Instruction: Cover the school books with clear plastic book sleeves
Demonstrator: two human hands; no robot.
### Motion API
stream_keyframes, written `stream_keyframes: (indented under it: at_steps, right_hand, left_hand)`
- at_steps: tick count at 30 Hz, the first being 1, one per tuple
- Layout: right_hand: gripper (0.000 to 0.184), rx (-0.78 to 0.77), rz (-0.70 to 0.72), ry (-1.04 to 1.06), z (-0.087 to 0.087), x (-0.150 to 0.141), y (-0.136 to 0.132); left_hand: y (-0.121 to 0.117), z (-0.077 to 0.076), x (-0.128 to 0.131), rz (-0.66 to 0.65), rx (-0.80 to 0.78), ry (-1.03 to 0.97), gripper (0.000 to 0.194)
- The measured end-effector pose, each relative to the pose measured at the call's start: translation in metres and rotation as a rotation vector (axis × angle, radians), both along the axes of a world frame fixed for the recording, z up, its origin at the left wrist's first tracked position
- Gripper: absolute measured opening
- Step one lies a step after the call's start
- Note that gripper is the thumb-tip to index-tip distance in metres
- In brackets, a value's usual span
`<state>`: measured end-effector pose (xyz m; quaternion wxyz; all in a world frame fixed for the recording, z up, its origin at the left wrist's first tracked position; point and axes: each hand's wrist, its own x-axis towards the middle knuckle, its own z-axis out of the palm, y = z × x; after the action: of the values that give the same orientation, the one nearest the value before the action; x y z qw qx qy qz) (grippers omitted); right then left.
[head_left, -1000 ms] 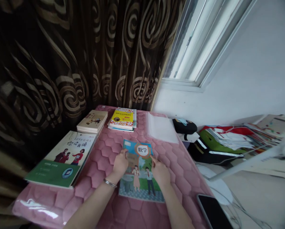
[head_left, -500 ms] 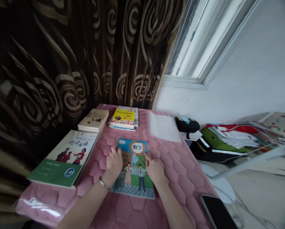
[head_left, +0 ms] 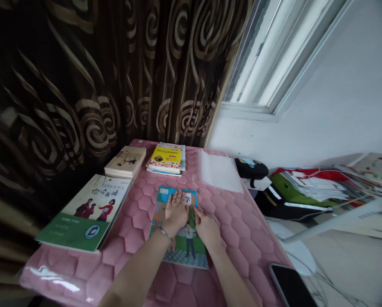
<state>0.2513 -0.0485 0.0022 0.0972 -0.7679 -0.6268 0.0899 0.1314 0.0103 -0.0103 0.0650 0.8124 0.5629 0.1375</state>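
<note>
Pink tabletop (head_left: 242, 230); left hand (head_left: 177, 211) shifted across book (head_left: 188, 243)

Paper textbook (head_left: 186, 243) — glossy plastic table cover (head_left: 242, 226)

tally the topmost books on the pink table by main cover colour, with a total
Green and white: 1, the large book on the left
Tan: 1, the small book behind it
Yellow: 1, the swirl-edged book at the back
Blue: 1, the book under the left hand
Total: 4
</note>
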Motion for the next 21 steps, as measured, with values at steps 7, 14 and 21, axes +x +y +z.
stream_keyframes:
  at_steps: [7, 14, 21]
  right_hand:
    - [0.045, 0.001, 0.013, 0.030, -0.004, 0.001, 0.001]
    - [0.045, -0.006, -0.002, 0.010, -0.001, 0.000, 0.001]
    - [0.045, 0.006, 0.003, 0.004, -0.003, 0.001, 0.001]
  left_hand:
    - [0.015, 0.002, -0.041, 0.061, 0.042, 0.035, 0.055]
    - [0.007, 0.008, -0.046, 0.070, 0.039, 0.110, 0.059]
    - [-0.084, -0.009, -0.032, -0.137, 0.068, 0.112, 0.059]
